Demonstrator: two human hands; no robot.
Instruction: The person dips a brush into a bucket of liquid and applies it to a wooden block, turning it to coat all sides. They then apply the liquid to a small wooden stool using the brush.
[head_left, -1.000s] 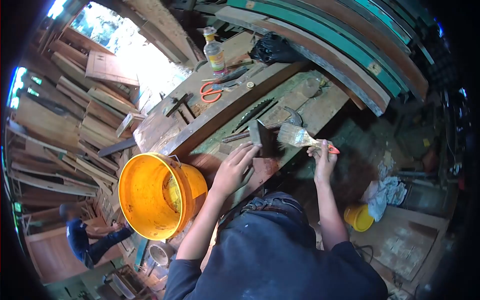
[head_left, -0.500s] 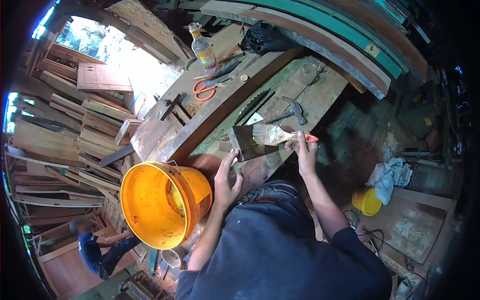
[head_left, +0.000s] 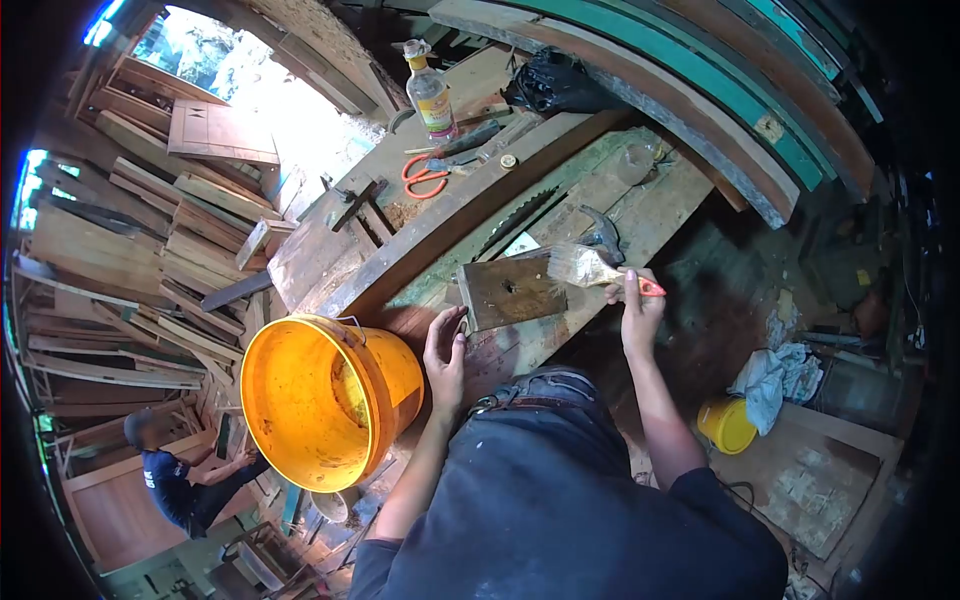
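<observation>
Gripping brush (head_left: 598, 270) by handle in closed right hand (head_left: 641, 305), near block's (head_left: 503, 302) right end and hammer (head_left: 605, 238); extending half-open left hand (head_left: 446, 360) to left end, cannot tell if touching.

Worn wooden workbench (head_left: 655, 212) bearing a wooden block (head_left: 513, 292), hammer (head_left: 604, 233), toothed blade (head_left: 518, 222), orange-handled scissors (head_left: 428, 177), labelled bottle (head_left: 434, 105)

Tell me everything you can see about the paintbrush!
The paintbrush is wide and flat, with pale, slightly spread bristles, a whitish, smudged band and a wooden-looking handle with a red-orange end. The right hand holds it by the handle, bristles pointing left in the picture. Their tips overlap the right end of a brown wooden block, but I can't tell whether they touch.
</observation>
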